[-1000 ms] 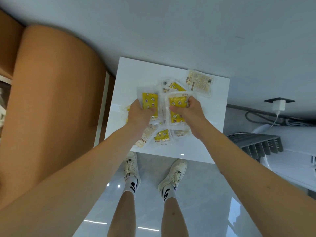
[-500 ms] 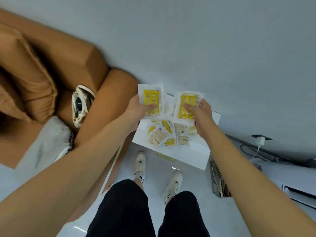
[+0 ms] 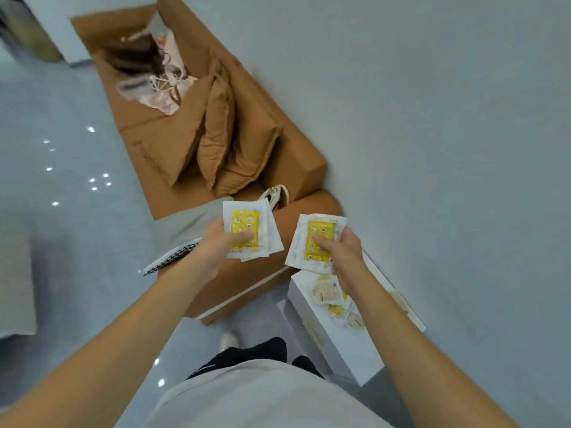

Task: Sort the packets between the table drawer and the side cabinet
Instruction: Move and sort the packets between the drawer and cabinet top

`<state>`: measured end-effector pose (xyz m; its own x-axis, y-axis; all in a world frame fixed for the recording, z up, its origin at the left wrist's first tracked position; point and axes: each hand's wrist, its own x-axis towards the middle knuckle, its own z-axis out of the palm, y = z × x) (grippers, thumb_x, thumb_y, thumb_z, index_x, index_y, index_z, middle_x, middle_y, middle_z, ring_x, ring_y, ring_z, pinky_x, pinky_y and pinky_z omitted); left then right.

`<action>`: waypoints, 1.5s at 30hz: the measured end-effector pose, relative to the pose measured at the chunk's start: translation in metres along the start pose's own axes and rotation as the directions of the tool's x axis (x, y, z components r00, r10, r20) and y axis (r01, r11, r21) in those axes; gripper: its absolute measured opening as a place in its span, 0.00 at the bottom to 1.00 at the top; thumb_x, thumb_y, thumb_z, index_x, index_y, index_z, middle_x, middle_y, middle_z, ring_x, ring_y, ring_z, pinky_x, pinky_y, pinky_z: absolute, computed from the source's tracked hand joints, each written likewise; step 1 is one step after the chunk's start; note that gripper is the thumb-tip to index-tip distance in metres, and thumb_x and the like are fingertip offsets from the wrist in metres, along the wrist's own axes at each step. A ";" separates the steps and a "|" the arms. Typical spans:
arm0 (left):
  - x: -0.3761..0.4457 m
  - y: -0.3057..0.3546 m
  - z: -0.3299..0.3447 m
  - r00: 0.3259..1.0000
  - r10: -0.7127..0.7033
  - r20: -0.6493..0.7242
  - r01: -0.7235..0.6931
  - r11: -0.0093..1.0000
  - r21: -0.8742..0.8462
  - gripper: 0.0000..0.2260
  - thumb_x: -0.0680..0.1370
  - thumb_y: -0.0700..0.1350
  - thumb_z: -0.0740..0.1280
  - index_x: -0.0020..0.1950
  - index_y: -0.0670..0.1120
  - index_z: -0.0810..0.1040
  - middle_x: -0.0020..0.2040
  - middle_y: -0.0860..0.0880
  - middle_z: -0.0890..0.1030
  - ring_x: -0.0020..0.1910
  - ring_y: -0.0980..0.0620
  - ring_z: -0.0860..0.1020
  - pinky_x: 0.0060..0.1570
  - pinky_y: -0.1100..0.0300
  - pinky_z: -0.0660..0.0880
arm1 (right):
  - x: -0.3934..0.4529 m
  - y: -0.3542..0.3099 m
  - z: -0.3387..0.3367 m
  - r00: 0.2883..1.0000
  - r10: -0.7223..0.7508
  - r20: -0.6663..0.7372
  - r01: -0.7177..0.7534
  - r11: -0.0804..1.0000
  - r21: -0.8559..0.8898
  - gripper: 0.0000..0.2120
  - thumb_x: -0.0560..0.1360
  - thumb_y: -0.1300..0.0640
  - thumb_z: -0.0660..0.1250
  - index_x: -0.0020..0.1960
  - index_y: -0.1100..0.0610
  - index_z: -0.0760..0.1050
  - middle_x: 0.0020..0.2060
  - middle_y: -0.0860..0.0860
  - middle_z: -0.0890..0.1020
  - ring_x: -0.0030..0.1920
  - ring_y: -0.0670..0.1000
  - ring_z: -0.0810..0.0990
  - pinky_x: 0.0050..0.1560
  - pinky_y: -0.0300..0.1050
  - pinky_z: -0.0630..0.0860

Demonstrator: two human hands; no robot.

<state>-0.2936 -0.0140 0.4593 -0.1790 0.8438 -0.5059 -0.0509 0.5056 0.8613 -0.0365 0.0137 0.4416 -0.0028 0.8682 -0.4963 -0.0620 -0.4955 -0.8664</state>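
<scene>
My left hand point(image 3: 216, 251) grips a small stack of clear packets with yellow labels point(image 3: 250, 223), held up in front of the sofa arm. My right hand point(image 3: 343, 251) grips a second stack of the same yellow packets point(image 3: 315, 239), just right of the first and apart from it. Below my right hand, several more packets point(image 3: 327, 293) lie on top of the white side cabinet point(image 3: 343, 344), partly hidden by my right forearm. No drawer shows in this view.
A brown sofa point(image 3: 173, 143) with cushions point(image 3: 222, 131) runs along the grey wall on the left, with a bag point(image 3: 148, 78) at its far end and a grey cloth point(image 3: 185, 223) on the near seat. Glossy grey floor point(image 3: 61, 180) spreads to the left.
Both hands lifted their packet stacks off the white cabinet top and carried them up and to the left. My view swung left, bringing the sofa into sight.
</scene>
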 end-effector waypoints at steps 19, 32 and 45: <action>-0.145 -0.120 -0.435 0.779 -0.186 -0.599 -0.138 0.881 -0.453 0.19 0.75 0.38 0.74 0.64 0.48 0.77 0.55 0.46 0.85 0.54 0.44 0.84 0.60 0.44 0.79 | -0.091 0.055 0.505 0.760 0.087 0.644 0.150 0.941 -0.304 0.13 0.72 0.64 0.77 0.54 0.57 0.80 0.48 0.55 0.88 0.47 0.54 0.88 0.45 0.50 0.85; -0.169 -0.217 -0.648 0.547 -0.473 -0.691 -0.240 0.702 -0.671 0.18 0.76 0.35 0.71 0.62 0.51 0.78 0.55 0.47 0.85 0.54 0.45 0.84 0.58 0.46 0.80 | -0.124 0.160 0.803 0.608 0.340 0.717 0.226 0.792 -0.567 0.15 0.72 0.60 0.78 0.56 0.57 0.80 0.47 0.55 0.88 0.45 0.54 0.88 0.43 0.49 0.84; 0.074 -0.335 -0.920 0.330 -0.729 -0.600 -0.262 0.540 -0.800 0.16 0.76 0.32 0.65 0.54 0.52 0.78 0.50 0.47 0.85 0.52 0.45 0.83 0.55 0.48 0.79 | 0.057 0.345 1.167 0.485 0.513 0.708 0.404 0.586 -0.702 0.10 0.77 0.64 0.71 0.53 0.51 0.79 0.48 0.52 0.87 0.49 0.55 0.86 0.50 0.50 0.84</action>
<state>-1.1937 -0.2862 0.1773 -0.6113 -0.1975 -0.7664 -0.7668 -0.0918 0.6353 -1.2228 -0.0741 0.1791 -0.7397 0.1868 -0.6465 0.6633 0.0402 -0.7473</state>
